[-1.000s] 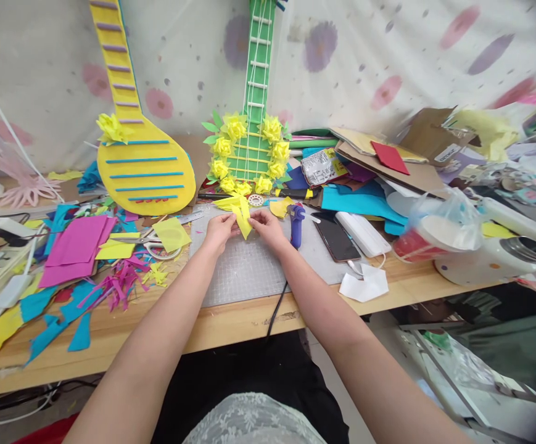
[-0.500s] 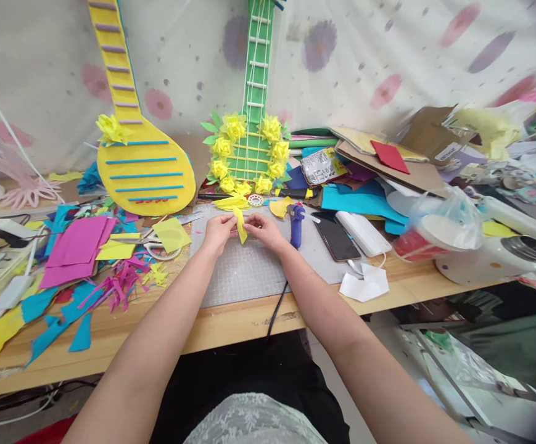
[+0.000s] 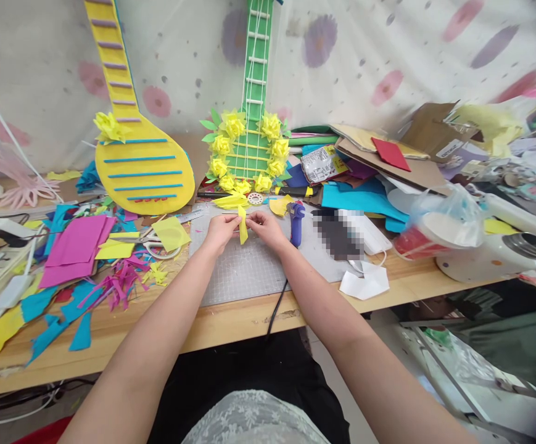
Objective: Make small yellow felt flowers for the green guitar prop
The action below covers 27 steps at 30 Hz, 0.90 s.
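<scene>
A small strip of yellow paper (image 3: 243, 227) stands upright between my fingertips, above the grey cutting mat (image 3: 244, 277). My left hand (image 3: 222, 232) pinches it from one side and my right hand (image 3: 264, 229) from the other. Just beyond my hands lies a pile of cut yellow pieces (image 3: 230, 201), with a white ring-shaped spool (image 3: 255, 198) beside it. A blue-purple glue gun (image 3: 296, 225) stands on the mat to the right of my right hand. Behind, a green paper instrument (image 3: 256, 92) carries a ring of yellow paper flowers (image 3: 221, 145).
A yellow paper instrument (image 3: 145, 166) leans at the back left. Magenta sheets (image 3: 76, 250), scissors (image 3: 159, 246) and blue scraps (image 3: 80, 333) cover the left. To the right are a pixelated dark patch (image 3: 339, 234), a white power bank (image 3: 364, 231), a bagged cup (image 3: 438, 234) and a flask (image 3: 485, 262).
The yellow strip has turned slightly more upright between my fingers. Both hands have stayed almost in the same place.
</scene>
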Motion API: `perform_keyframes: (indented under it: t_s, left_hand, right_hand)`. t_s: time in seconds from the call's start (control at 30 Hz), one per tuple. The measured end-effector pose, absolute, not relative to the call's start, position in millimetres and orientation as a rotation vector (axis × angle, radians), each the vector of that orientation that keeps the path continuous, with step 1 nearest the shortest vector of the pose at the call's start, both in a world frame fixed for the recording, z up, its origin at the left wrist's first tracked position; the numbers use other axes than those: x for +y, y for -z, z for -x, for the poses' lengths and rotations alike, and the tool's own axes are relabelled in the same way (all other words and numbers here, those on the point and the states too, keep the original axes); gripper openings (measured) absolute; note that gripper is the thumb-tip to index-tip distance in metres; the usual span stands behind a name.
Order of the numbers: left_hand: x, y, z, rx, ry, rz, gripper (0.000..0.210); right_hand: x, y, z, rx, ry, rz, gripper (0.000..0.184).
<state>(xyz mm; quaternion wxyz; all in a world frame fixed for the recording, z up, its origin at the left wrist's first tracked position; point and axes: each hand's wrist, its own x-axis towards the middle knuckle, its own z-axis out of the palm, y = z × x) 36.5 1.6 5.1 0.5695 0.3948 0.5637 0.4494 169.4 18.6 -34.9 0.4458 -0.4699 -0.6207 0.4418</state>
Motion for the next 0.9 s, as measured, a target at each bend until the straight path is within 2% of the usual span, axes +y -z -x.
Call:
perform_keyframes:
  t_s: [0.17,0.4,0.6,0.9]
  left_hand:
    - [6,2,-34,1.396,-1.033,-1.03,0.012]
    - [15,14,-32,1.373,-0.864,-1.333,0.007]
    - [4,-2,-39,1.322,-0.739,-1.214,0.017]
    - [0,-3,-38,1.24,-0.74,-1.148,0.02]
  right_hand:
    - [19,32,-172,-1.503,-1.073,1.164,0.018]
    - [19,25,-175,-1.413,-1.214,1.132,0.034]
    - [21,26,-176,-1.326,-1.282,1.064,0.038]
    - [15,21,-175,-1.32,-1.336,1.034,0.044]
